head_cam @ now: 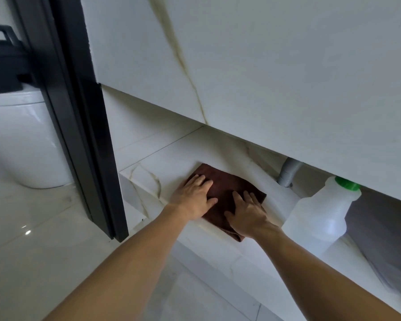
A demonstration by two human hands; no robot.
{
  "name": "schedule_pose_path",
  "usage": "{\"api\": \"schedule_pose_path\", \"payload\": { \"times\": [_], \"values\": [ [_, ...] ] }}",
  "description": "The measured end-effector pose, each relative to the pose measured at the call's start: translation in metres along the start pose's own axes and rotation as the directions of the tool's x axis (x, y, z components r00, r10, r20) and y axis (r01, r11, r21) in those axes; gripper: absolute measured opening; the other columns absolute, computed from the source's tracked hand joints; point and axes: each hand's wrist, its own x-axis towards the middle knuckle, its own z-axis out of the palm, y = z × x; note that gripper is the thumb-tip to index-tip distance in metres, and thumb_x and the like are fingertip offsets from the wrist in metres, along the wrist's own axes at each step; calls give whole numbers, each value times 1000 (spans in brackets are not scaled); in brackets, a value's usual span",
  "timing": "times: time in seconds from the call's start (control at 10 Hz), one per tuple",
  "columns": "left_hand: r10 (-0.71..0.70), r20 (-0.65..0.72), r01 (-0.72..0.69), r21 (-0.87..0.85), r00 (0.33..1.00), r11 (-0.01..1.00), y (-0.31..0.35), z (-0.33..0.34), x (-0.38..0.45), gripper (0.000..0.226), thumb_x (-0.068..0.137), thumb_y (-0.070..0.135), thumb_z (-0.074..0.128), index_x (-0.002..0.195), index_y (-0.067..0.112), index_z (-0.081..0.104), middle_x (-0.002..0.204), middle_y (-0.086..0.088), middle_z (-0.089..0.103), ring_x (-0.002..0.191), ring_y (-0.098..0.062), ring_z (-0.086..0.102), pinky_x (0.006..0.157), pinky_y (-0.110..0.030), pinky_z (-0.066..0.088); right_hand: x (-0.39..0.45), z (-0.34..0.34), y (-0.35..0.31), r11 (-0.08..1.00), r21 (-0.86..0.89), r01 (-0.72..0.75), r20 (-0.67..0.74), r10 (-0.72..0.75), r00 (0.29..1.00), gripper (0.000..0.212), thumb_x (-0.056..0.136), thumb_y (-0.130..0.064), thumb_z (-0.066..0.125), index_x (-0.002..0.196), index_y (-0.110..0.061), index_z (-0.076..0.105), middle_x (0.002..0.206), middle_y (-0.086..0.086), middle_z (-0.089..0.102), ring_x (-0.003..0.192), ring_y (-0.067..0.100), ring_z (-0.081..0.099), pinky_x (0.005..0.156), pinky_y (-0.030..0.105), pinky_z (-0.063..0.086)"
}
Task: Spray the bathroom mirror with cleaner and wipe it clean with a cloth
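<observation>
A dark brown cloth (227, 186) lies folded flat on a low white marble ledge (146, 179) under the vanity cabinet. My left hand (195, 198) rests palm down on the cloth's left part, fingers spread. My right hand (248, 212) presses flat on its right, near part. Neither hand is curled around the cloth. A translucent white bottle (320, 218) with a green cap (347, 183) stands on the same ledge just right of my right hand, with no spray head showing. No mirror is in view.
The white marble-patterned vanity cabinet (264, 66) hangs low over the ledge. A grey drain hose (287, 172) drops behind the cloth. A black door frame (79, 126) stands to the left, with a white toilet (26, 144) beyond it. Glossy white floor tiles (44, 251) lie below.
</observation>
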Motion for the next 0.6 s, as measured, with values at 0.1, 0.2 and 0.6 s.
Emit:
{"api": "schedule_pose_path", "payload": {
  "times": [0.1, 0.2, 0.6],
  "values": [
    [-7, 10, 7, 7, 1000, 1000, 0, 1, -4, 67, 102, 54, 34, 159, 26, 13, 168, -1, 6, 155, -16, -1, 126, -40, 5, -1, -1, -2, 1000, 7, -17, 13, 17, 1000, 73, 101, -46, 44, 159, -20, 10, 166, 16, 8, 154, 33, 4, 126, 43, 9],
    [-18, 41, 18, 7, 999, 1000, 3, -2, -4, 67, 103, 54, 30, 160, 27, 7, 169, -1, 1, 155, -16, -4, 126, -41, 2, 2, -3, -2, 999, 11, -31, 16, 31, 999, 72, 100, -45, 44, 159, -19, 10, 166, 16, 9, 154, 34, 5, 126, 44, 10],
    [-69, -207, 50, -96, 976, 994, -20, -43, -21, 53, 103, 46, 39, 151, 24, 34, 152, -1, 43, 143, -24, 37, 117, -42, 30, -4, -34, -70, 992, 120, 29, -137, -13, 990, 61, 99, -45, 43, 154, -31, 22, 162, 3, 25, 150, 27, 20, 119, 47, 22]
  ]
}}
